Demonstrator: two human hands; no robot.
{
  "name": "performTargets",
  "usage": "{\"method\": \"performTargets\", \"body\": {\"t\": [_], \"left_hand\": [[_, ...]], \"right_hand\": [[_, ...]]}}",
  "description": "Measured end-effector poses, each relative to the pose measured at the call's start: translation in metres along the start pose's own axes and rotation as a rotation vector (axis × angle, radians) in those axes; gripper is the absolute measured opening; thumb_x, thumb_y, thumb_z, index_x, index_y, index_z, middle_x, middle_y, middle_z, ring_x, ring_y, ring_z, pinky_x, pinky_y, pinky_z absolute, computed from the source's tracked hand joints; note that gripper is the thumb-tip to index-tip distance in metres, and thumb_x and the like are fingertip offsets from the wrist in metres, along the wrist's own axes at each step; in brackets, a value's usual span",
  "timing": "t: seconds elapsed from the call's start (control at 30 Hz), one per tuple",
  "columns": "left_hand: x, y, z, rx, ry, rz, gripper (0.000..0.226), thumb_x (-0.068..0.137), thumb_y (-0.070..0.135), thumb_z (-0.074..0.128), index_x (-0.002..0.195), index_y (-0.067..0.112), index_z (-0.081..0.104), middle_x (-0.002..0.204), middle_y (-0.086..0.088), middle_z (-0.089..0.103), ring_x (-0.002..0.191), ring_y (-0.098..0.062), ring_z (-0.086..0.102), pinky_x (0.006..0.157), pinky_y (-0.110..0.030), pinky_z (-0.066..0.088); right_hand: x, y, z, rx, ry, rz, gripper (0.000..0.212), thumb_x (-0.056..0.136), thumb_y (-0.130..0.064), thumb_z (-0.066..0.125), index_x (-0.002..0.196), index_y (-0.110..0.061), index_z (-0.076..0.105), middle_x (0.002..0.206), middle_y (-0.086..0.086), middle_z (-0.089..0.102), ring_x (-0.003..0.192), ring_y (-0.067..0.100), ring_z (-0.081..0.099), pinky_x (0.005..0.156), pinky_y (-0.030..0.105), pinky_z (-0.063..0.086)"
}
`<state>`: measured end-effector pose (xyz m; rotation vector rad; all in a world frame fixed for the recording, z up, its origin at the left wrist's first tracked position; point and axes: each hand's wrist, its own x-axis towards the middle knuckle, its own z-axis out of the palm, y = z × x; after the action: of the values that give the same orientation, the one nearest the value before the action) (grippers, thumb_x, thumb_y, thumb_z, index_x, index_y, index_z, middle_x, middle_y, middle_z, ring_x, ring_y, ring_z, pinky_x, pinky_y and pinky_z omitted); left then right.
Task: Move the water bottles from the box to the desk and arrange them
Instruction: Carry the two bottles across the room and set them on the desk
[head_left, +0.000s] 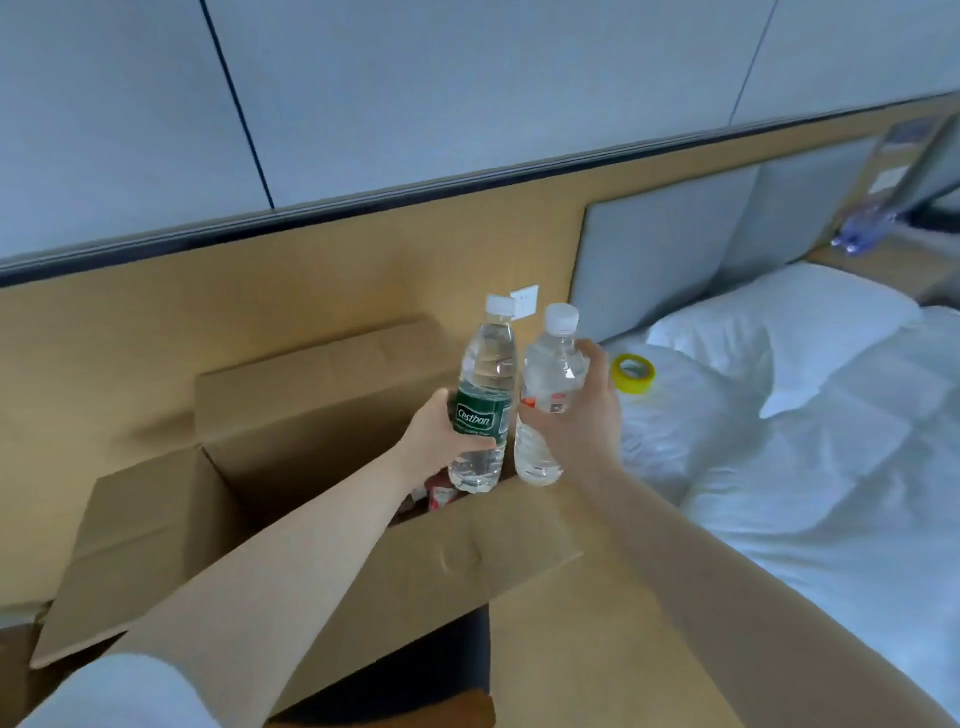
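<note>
Both hands lifted over the open cardboard box (291, 467) — one water bottle in each.

Left hand (441, 431) grips the green-labelled bottle (483, 400); right hand (576, 415) grips the red-labelled bottle (548, 395), both upright, nearly touching, beside a white bed (805, 415) with a yellow tape roll (632, 370).

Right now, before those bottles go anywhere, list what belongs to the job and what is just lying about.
Job: green-label Cestbon bottle in the left hand; clear bottle with a red-and-white label in the right hand; open cardboard box below them.
Lying about: yellow tape roll on the bed; white pillow; wall switch.
</note>
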<state>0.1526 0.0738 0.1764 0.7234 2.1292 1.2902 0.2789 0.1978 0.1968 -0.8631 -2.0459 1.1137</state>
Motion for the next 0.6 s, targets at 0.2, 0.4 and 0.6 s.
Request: {"method": "performTargets", "body": {"t": [0.2, 0.4, 0.6], "left_hand": [[-0.039, 0.059, 0.132, -0.195, -0.248, 0.063, 0.054, 0.068, -0.002, 0.083, 0.116, 0.009, 0.06, 0.108, -0.007, 0.07, 0.102, -0.024, 0.066, 0.083, -0.034, 0.052], [-0.08, 0.096, 0.245, -0.129, -0.429, 0.169, 0.043, 0.069, 0.002, 0.083, 0.092, 0.024, 0.054, 0.09, 0.013, 0.067, 0.085, -0.005, 0.063, 0.075, -0.031, 0.052], [-0.116, 0.122, 0.321, -0.071, -0.683, 0.255, 0.053, 0.07, 0.005, 0.084, 0.113, 0.009, 0.052, 0.108, -0.001, 0.063, 0.095, -0.017, 0.059, 0.074, -0.03, 0.05]], "right_hand": [[-0.044, 0.045, -0.141, -0.039, 0.2, 0.079, 0.088, 0.06, -0.031, 0.084, 0.132, -0.041, 0.034, 0.115, -0.005, 0.052, 0.099, 0.019, 0.056, 0.075, 0.031, 0.044], [-0.111, 0.081, -0.258, -0.133, 0.467, 0.223, 0.086, 0.065, -0.026, 0.083, 0.135, -0.038, 0.035, 0.109, 0.003, 0.057, 0.09, 0.019, 0.057, 0.066, 0.024, 0.044], [-0.189, 0.087, -0.329, -0.232, 0.728, 0.348, 0.088, 0.064, -0.023, 0.084, 0.137, -0.035, 0.037, 0.111, 0.004, 0.059, 0.091, 0.021, 0.06, 0.071, 0.033, 0.049]]}}
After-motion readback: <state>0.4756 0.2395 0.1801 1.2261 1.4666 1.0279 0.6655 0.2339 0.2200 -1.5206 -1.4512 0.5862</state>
